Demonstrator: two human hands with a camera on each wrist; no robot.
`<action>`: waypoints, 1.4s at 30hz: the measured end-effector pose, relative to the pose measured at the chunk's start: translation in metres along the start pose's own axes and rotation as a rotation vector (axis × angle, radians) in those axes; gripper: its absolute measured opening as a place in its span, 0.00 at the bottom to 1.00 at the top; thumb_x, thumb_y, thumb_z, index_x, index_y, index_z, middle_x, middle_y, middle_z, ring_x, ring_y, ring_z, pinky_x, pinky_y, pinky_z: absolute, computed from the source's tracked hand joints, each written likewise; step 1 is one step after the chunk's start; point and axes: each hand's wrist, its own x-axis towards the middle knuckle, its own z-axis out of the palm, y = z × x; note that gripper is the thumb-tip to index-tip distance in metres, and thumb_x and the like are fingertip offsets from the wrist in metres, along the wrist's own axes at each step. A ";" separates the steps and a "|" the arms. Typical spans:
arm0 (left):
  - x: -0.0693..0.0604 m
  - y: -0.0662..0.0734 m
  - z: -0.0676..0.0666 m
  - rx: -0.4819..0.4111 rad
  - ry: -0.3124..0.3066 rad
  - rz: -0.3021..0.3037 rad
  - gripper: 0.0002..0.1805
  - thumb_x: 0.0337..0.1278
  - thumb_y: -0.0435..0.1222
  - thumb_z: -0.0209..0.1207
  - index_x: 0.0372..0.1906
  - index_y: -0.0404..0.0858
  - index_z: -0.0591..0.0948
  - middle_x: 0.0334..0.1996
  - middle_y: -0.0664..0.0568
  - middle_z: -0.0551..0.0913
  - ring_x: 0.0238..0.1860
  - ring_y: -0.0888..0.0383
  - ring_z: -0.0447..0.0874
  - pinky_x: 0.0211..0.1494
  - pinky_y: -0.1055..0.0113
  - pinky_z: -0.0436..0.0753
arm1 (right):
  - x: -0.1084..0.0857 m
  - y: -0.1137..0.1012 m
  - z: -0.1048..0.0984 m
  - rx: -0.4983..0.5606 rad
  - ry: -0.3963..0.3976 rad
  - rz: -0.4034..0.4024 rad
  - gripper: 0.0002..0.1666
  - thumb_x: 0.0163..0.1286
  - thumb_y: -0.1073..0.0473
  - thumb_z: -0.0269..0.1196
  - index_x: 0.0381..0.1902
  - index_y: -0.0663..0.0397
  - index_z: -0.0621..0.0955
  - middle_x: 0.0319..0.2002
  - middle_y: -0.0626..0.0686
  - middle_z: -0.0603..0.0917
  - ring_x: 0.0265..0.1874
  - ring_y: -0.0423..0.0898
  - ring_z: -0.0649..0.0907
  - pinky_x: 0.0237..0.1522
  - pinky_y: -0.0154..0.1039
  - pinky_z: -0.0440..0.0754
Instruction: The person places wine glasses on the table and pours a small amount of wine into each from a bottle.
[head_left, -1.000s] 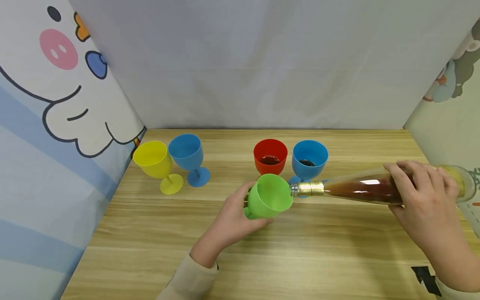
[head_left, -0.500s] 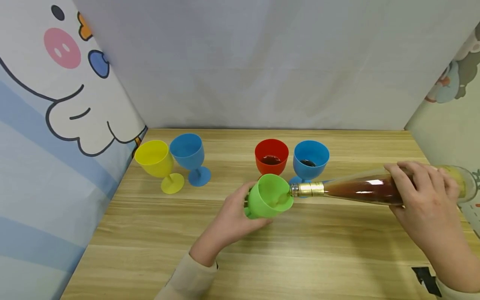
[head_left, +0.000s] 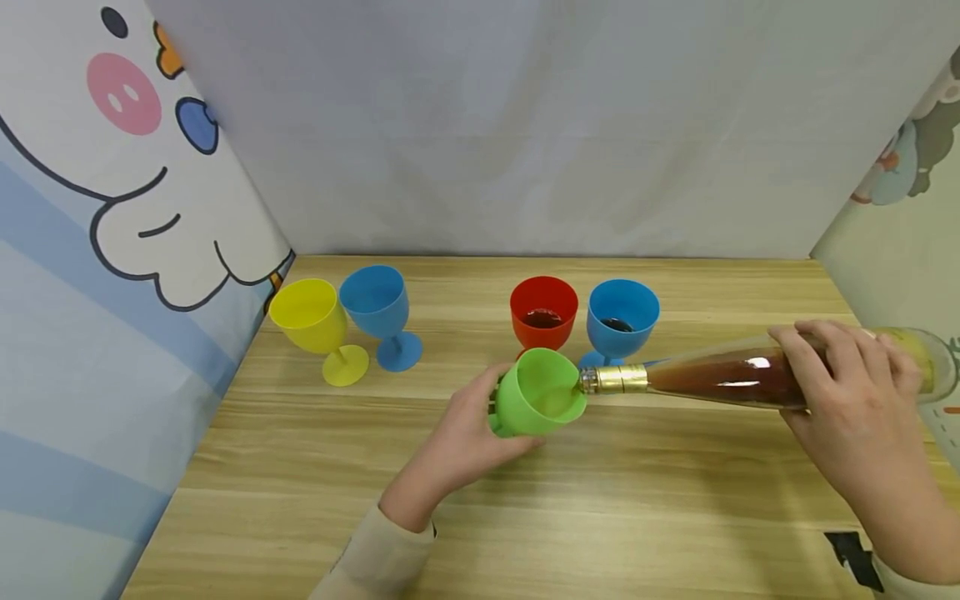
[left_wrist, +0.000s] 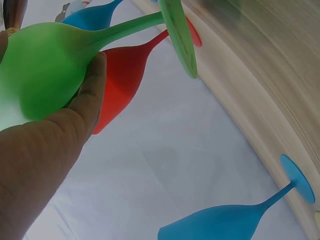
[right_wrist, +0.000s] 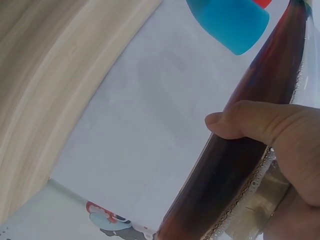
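I can't read any words or numbers here. The bottle (head_left: pixel 738 377) has a shiny gold band (head_left: pixel 624 378) on its neck and a yellowish patch (head_left: pixel 922 352) near its bottom, but any writing on them is too small or blurry for me.

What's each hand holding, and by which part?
Left hand: green plastic stemmed goblet, held by its bowl. Right hand: clear glass long-necked bottle, gripped around its body.

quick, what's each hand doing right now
Left hand: holding the green goblet, tilted.
Right hand: holding the bottle, its mouth at the goblet's rim.
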 end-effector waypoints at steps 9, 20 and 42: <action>0.000 0.000 0.000 -0.006 -0.002 -0.001 0.43 0.45 0.34 0.79 0.69 0.42 0.71 0.58 0.57 0.78 0.56 0.57 0.75 0.56 0.56 0.79 | 0.000 0.001 -0.001 0.008 -0.008 -0.003 0.63 0.15 0.85 0.78 0.60 0.60 0.74 0.55 0.70 0.73 0.55 0.74 0.68 0.65 0.72 0.51; 0.000 0.001 -0.001 0.005 0.000 0.008 0.43 0.44 0.35 0.79 0.68 0.42 0.71 0.57 0.56 0.78 0.55 0.56 0.76 0.56 0.54 0.79 | 0.001 0.000 -0.001 0.008 -0.010 -0.002 0.65 0.12 0.84 0.80 0.60 0.60 0.74 0.55 0.70 0.73 0.55 0.74 0.68 0.63 0.74 0.52; 0.000 0.002 0.000 0.015 -0.004 -0.024 0.44 0.45 0.36 0.79 0.69 0.43 0.71 0.57 0.58 0.77 0.56 0.57 0.75 0.56 0.56 0.79 | 0.002 0.001 -0.002 -0.002 -0.011 -0.008 0.65 0.12 0.83 0.80 0.60 0.60 0.74 0.56 0.70 0.73 0.55 0.74 0.68 0.63 0.74 0.52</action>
